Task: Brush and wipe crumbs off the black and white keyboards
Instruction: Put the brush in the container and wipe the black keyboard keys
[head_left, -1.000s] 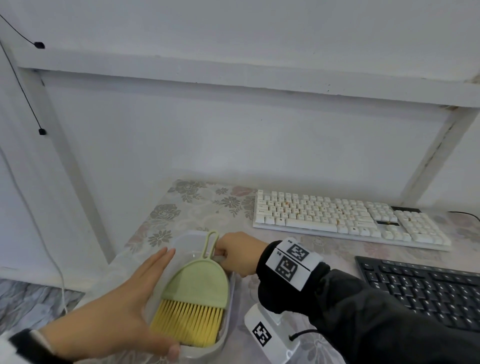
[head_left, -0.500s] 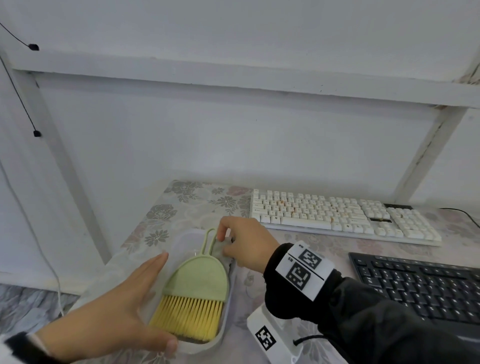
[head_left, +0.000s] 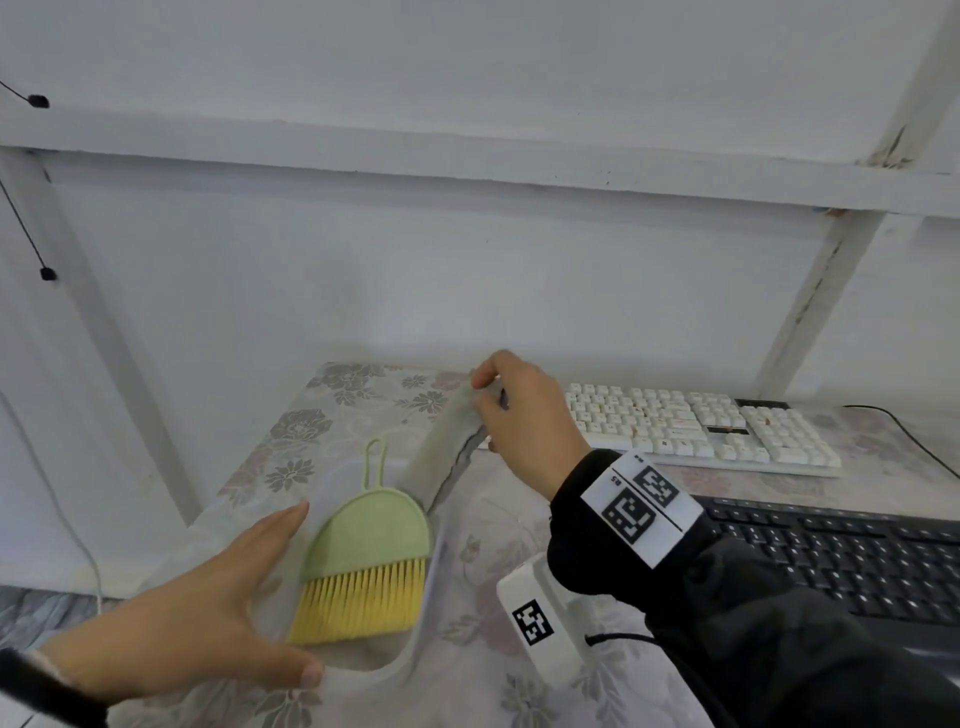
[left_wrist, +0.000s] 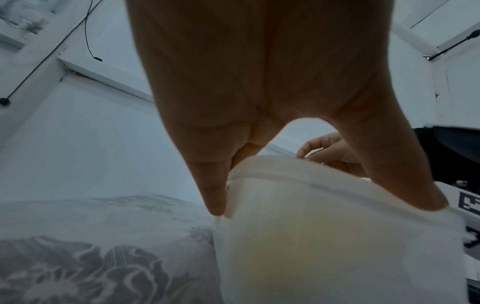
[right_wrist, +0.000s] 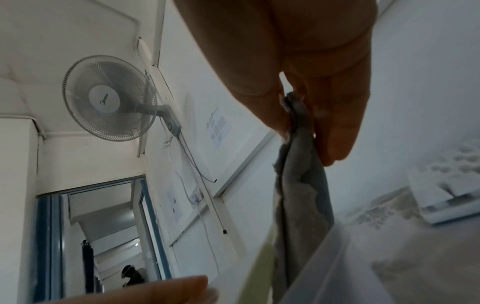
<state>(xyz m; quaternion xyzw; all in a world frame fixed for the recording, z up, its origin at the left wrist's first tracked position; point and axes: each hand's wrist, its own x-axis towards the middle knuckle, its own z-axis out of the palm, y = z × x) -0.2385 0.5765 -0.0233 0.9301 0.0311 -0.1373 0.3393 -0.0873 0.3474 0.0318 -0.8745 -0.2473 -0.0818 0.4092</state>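
Observation:
A green brush (head_left: 369, 540) with yellow bristles lies in a translucent white tray (head_left: 426, 613) at the table's front left. My left hand (head_left: 208, 608) holds the tray's near left side, thumb on the front rim and fingers straight along the wall (left_wrist: 324, 205). My right hand (head_left: 519, 415) pinches a corner of a grey cloth (head_left: 447, 447) and holds it lifted above the tray, its lower end still inside (right_wrist: 298, 185). The white keyboard (head_left: 701, 426) lies at the back right. The black keyboard (head_left: 841, 556) sits in front of it, partly behind my right sleeve.
The table has a floral cover (head_left: 332, 415) and stands against a white wall with a frame of white beams (head_left: 810, 312). Its left edge drops off beside the tray. A cable (head_left: 924, 441) runs from the white keyboard's right end.
My right hand has risen from the tray's back corner, up and toward the back, drawing the grey cloth out from beside the brush. The left hand stays on the tray.

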